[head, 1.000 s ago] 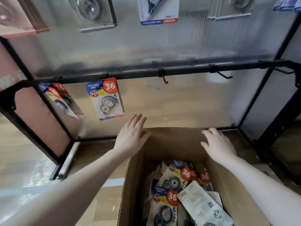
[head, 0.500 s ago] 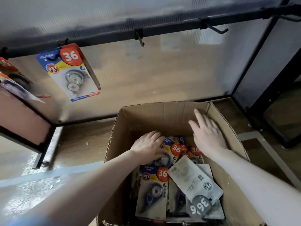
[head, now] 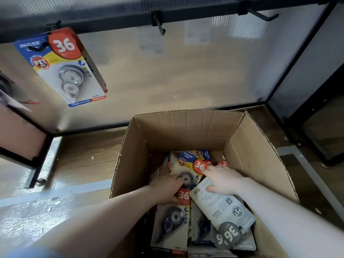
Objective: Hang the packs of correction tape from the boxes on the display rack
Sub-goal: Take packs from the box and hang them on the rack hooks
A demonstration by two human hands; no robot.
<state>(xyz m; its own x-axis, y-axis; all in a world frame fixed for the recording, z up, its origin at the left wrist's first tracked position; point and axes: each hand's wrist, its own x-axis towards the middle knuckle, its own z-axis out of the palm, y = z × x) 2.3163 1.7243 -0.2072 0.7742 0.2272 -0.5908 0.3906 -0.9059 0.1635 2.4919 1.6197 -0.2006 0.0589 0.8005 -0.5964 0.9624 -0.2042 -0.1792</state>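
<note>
An open cardboard box [head: 186, 127] stands on the floor below the display rack [head: 119, 17] and holds several packs of correction tape. My left hand [head: 165, 185] is down in the box, its thumb over the blister of a face-up pack [head: 188, 164] and its fingers curled at that pack's left edge. My right hand [head: 221, 181] lies flat on the pile, fingertips by the red "36" badge and thumb on a grey face-down pack [head: 223, 205]. One pack [head: 65, 67] hangs from the rack's left hook.
Two bare black hooks [head: 160, 25] [head: 260, 14] stick out of the rack's rail to the right of the hanging pack. Translucent panels back the rack. Black frame legs [head: 297, 116] stand right of the box, and wooden floor [head: 83, 159] lies to its left.
Both hands have gone from the box's far rim down onto the packs. My left hand has closed on a face-up pack, and my right hand has moved from the box wall onto the pile.
</note>
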